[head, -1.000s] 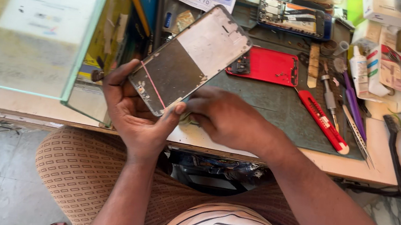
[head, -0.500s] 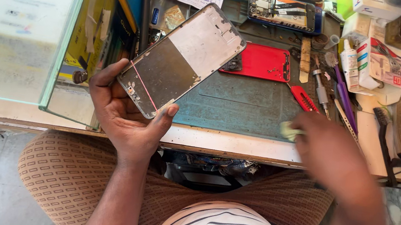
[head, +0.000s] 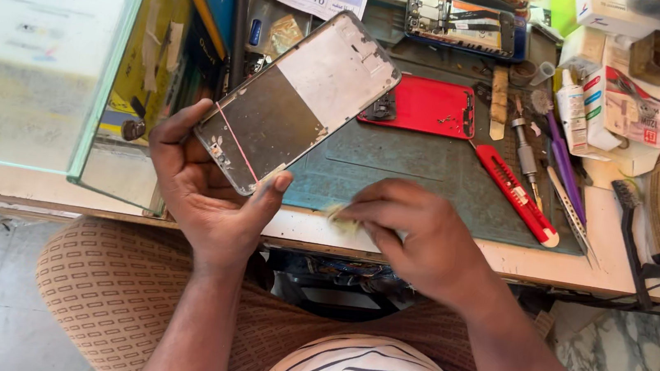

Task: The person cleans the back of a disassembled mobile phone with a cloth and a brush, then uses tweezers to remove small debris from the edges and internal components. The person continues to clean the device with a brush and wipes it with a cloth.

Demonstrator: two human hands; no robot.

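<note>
My left hand [head: 201, 187] grips the lower end of a bare metal phone frame [head: 298, 99], held tilted above the bench's left side, with a thin pink line across its lower part. My right hand [head: 415, 237] rests at the front edge of the green work mat [head: 423, 167], its fingers pinched on a small pale wad of cloth or paper [head: 340, 218]. The wad lies just right of my left thumb. A red phone back cover [head: 430, 106] lies on the mat behind the frame.
A red utility knife [head: 515, 194], screwdrivers and tweezers [head: 568, 200] lie on the mat's right side. An open phone [head: 460, 22] sits at the back. Glue bottle and boxes [head: 605, 101] stand right. A glass counter [head: 39, 45] fills the left.
My right hand went from the frame out to the right side of the bench, then came back to the mat's front edge holding a small pale wad. The left hand kept hold of the frame.
</note>
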